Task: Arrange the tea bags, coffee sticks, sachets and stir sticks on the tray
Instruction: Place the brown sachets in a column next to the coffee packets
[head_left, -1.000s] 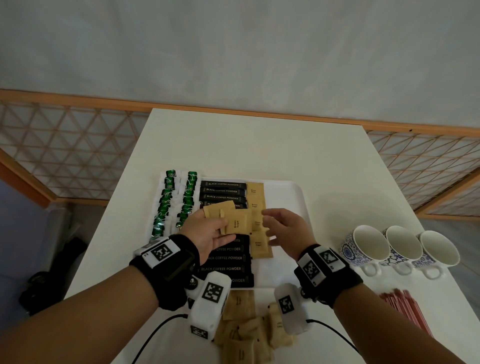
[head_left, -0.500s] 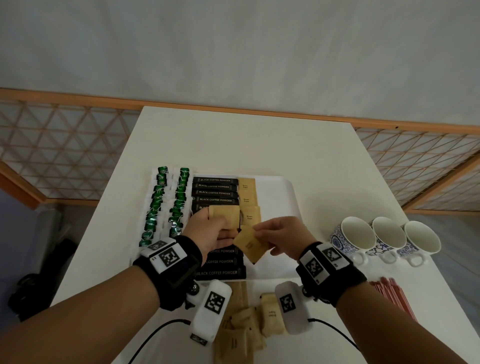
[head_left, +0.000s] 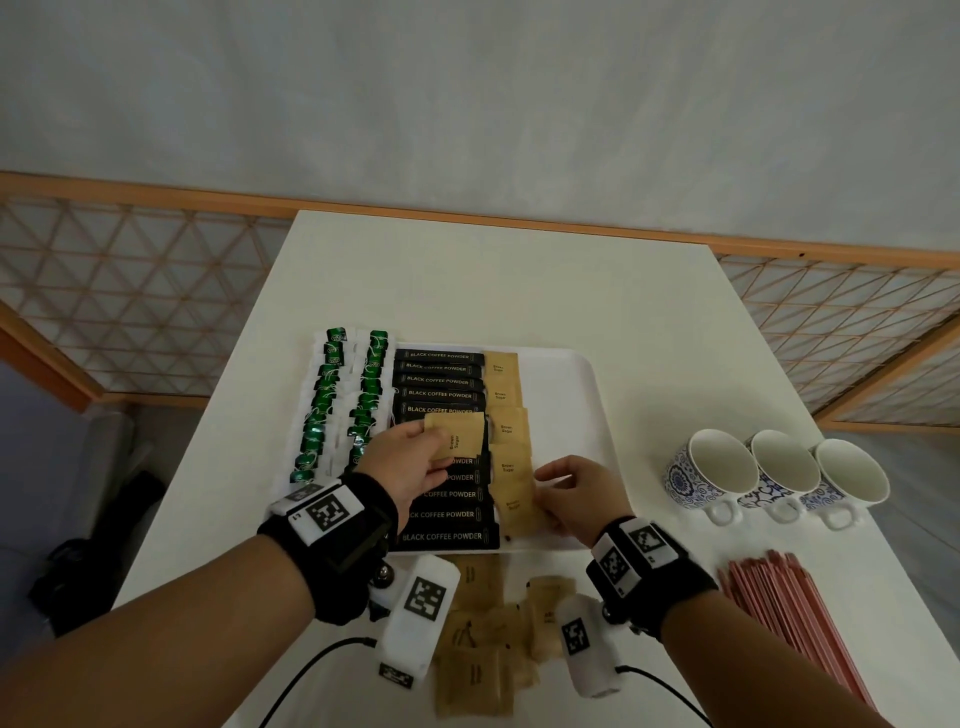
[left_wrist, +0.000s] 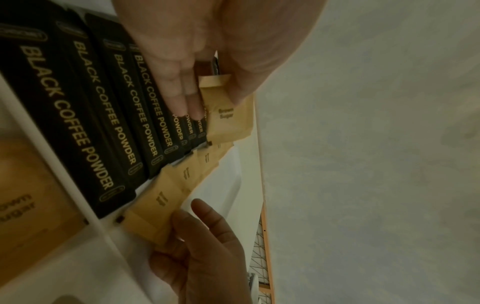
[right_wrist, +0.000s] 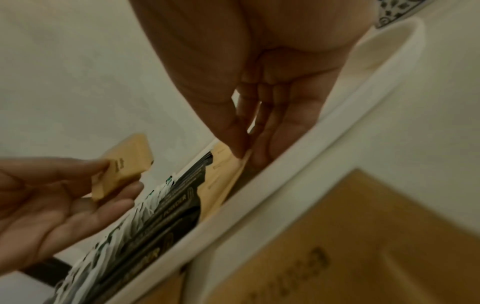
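A white tray (head_left: 584, 379) carries two columns of green tea bags (head_left: 343, 400), a column of black coffee sticks (head_left: 441, 382) and a column of brown sugar sachets (head_left: 503, 395). My left hand (head_left: 432, 441) hovers over the coffee sticks and pinches a brown sugar sachet (head_left: 457, 435), also seen in the left wrist view (left_wrist: 226, 115). My right hand (head_left: 545, 491) pinches the right edge of another sachet (head_left: 514, 512), which lies flat at the near end of the sachet column (right_wrist: 223, 170). Red stir sticks (head_left: 795, 623) lie on the table at the right.
A loose pile of brown sachets (head_left: 483, 644) sits on the white table between the tray and the front edge, under my wrists. Three blue-patterned cups (head_left: 774, 478) stand in a row right of the tray. The tray's right half (head_left: 561, 415) is bare.
My right hand took a sachet from the left hand's grip and brought it down and toward me onto the near end of the sachet column. The left hand kept its place with one sachet.
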